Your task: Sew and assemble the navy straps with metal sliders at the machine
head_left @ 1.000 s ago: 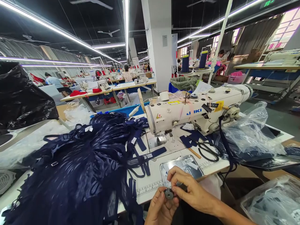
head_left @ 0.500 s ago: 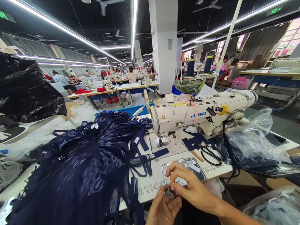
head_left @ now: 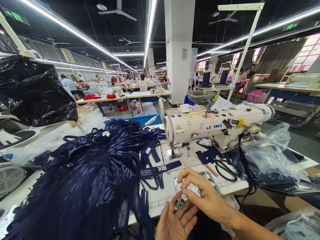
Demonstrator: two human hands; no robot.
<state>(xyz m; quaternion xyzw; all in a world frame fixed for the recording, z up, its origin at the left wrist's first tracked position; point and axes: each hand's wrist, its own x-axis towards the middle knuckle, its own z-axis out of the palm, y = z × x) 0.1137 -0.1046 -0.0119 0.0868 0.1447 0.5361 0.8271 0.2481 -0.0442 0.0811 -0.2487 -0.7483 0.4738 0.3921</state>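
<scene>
A small round metal bobbin case (head_left: 180,202) is pinched between the fingers of my right hand (head_left: 205,198), just over the table's front edge. My left hand (head_left: 176,224) lies palm up under it, fingers spread and cupped, touching the case from below. A shallow metal tray (head_left: 208,178) sits on the table right behind my hands. Beyond it stands a white JUKI sewing machine (head_left: 212,126). A big heap of navy blue lace garments (head_left: 87,176) covers the table's left half.
Black scissors (head_left: 226,166) and navy fabric strips lie under the machine arm. Clear plastic bags (head_left: 272,153) sit at the right. A black plastic bag (head_left: 32,90) hangs at left. Two blue thread cones (head_left: 215,77) stand behind. Other people work at tables far back.
The view has tilted upward. My left hand has opened from a pinch on the bobbin case to a flat cupped palm beneath it, while my right hand keeps hold.
</scene>
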